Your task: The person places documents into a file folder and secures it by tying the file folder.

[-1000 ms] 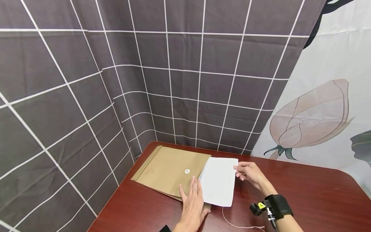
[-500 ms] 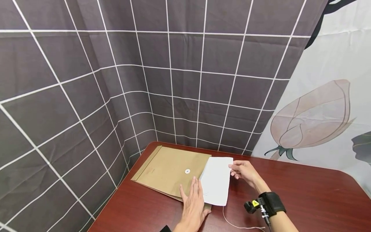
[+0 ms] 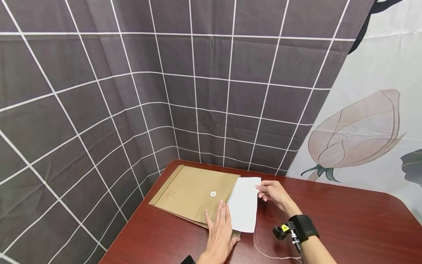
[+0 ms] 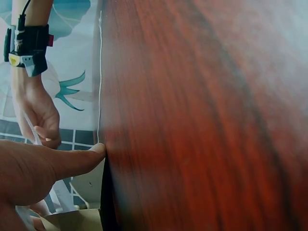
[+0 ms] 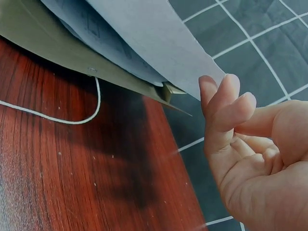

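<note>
A tan paper document envelope (image 3: 194, 183) with a white button (image 3: 213, 194) lies flat at the table's back left. White paper (image 3: 244, 205) sticks out of its right-hand opening. My right hand (image 3: 273, 192) pinches the paper's far right corner between thumb and fingers. In the right wrist view, the top sheet (image 5: 159, 43) bows above a shaded printed sheet (image 5: 101, 41), over the envelope's flap (image 5: 57, 57). My left hand (image 3: 218, 231) rests with straight, spread fingers on the envelope's near right part. Its thumb (image 4: 79, 161) presses at the flap's edge.
A white string (image 3: 270, 257) runs from the flap across the reddish-brown table (image 3: 356, 216). A dark grid-patterned curtain (image 3: 211, 91) hangs behind and left, beside a white flower-printed cloth (image 3: 356, 128). A black wrist camera strap (image 3: 303, 225) circles the right wrist.
My right hand has moved left, pushing the paper farther into the envelope, so less of it shows. My left hand stays in place on the envelope.
</note>
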The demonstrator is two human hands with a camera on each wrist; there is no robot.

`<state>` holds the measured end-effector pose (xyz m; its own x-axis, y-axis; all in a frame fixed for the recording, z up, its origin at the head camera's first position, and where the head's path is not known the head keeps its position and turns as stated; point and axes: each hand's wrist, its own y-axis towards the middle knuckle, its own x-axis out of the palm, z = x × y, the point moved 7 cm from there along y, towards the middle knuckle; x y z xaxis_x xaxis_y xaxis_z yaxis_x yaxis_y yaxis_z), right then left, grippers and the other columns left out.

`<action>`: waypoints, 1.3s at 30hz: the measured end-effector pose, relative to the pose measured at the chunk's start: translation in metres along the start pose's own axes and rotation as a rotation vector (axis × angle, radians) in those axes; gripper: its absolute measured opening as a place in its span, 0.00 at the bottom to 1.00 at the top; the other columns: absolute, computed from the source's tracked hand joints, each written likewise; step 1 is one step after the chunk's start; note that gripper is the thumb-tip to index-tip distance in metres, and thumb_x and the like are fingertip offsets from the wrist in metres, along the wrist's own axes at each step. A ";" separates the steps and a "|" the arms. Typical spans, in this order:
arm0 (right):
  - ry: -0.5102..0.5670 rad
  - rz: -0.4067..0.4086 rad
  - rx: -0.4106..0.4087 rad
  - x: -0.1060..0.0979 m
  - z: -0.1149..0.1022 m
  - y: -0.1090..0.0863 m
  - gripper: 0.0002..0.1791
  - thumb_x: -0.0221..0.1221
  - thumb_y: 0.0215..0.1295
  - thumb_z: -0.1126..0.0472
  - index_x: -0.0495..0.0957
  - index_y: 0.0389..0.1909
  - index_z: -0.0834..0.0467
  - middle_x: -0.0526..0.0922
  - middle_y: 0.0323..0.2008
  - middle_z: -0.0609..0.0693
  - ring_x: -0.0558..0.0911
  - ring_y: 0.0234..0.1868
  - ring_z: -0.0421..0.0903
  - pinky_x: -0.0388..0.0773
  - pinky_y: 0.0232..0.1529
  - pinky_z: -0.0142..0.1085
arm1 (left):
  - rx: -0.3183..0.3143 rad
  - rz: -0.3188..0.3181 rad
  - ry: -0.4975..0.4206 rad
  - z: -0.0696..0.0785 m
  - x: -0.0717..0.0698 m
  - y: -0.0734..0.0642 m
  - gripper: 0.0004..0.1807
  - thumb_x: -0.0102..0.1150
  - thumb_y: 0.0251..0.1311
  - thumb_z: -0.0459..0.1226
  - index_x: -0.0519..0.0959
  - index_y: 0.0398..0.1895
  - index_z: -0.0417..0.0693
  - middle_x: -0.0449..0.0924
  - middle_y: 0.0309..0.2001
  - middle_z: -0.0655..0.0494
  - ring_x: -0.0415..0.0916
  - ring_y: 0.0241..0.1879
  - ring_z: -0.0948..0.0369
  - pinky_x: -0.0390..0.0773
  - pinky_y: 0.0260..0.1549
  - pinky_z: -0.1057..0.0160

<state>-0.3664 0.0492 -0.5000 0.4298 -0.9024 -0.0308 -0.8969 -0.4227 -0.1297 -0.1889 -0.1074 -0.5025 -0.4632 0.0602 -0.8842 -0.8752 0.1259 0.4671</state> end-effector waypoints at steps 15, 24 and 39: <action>-0.185 -0.120 0.058 0.004 0.011 -0.011 0.15 0.58 0.66 0.56 0.73 0.34 0.67 0.76 0.22 0.54 0.80 0.21 0.46 0.71 0.18 0.30 | -0.025 -0.066 0.003 -0.001 0.001 0.002 0.60 0.72 0.35 0.58 0.60 0.68 0.31 0.60 0.67 0.39 0.50 0.71 0.51 0.47 0.58 0.30; -0.133 -0.246 0.046 0.014 0.015 -0.021 0.12 0.59 0.64 0.63 0.70 0.30 0.68 0.80 0.20 0.57 0.80 0.21 0.45 0.71 0.18 0.29 | -0.024 -0.062 -0.005 0.000 0.000 0.001 0.60 0.72 0.35 0.58 0.60 0.68 0.31 0.61 0.67 0.39 0.50 0.70 0.50 0.48 0.58 0.30; -0.131 -0.192 0.076 0.017 0.026 -0.025 0.10 0.58 0.64 0.66 0.70 0.27 0.66 0.80 0.19 0.57 0.80 0.20 0.44 0.74 0.20 0.30 | -0.053 -0.102 0.012 -0.002 0.004 0.003 0.60 0.72 0.35 0.58 0.59 0.68 0.32 0.61 0.67 0.41 0.49 0.71 0.52 0.48 0.58 0.31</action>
<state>-0.3341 0.0468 -0.5233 0.6060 -0.7855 -0.1256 -0.7890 -0.5736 -0.2199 -0.1935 -0.1085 -0.5050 -0.3729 0.0379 -0.9271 -0.9238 0.0777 0.3748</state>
